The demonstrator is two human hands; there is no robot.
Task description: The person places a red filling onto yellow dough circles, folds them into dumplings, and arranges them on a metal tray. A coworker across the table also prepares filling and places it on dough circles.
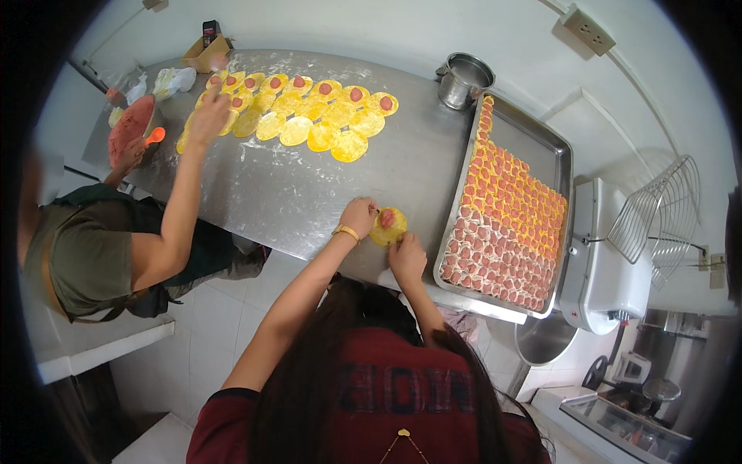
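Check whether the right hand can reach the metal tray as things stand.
Likely yes: only open tabletop shows between the right hand and the tray, though that hand touches the yellow wrapper.

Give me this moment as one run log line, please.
Left hand: at yellow wrapper, upper-left edge | right hand: at wrapper, lower-right edge | pink filling: on wrapper | metal tray: partly filled with dumplings
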